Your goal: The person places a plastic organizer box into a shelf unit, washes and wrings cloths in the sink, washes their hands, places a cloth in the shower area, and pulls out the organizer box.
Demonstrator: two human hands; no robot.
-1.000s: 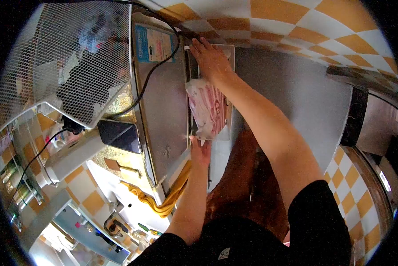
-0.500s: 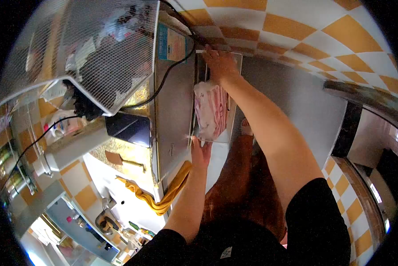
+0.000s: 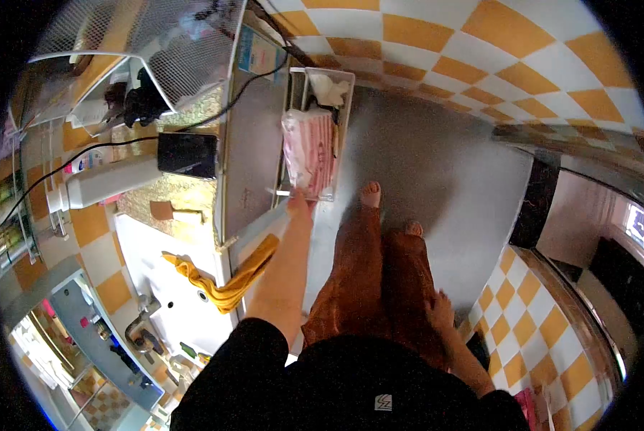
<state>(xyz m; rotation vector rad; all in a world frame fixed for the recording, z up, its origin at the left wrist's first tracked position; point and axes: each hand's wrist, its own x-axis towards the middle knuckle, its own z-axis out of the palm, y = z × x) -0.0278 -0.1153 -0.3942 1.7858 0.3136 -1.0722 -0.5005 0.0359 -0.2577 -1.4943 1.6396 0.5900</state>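
A narrow, pale drawer [image 3: 343, 115] stands out beside the cabinet. Inside it lies a clear plastic pack with pink and white stripes [image 3: 311, 151], with a whitish bag [image 3: 329, 90] at the far end. My left hand [image 3: 300, 203] is at the drawer's near end, fingers bent over its edge; part of them is hidden. Down by my thigh, my right hand [image 3: 440, 312] hangs with its fingers apart and holds nothing.
To the left are a cabinet top [image 3: 254, 158], a dark phone [image 3: 185, 154], a wire mesh basket [image 3: 193, 57] and a white bottle [image 3: 106, 179]. A mustard cloth [image 3: 246, 280] hangs over the sink's edge [image 3: 218, 251]. A black cable [image 3: 243, 93] crosses the cabinet.
My right hand has left the drawer's far end and come down beside my thigh, uncovering the whitish bag. My left hand stays at the near end. The view has shifted.
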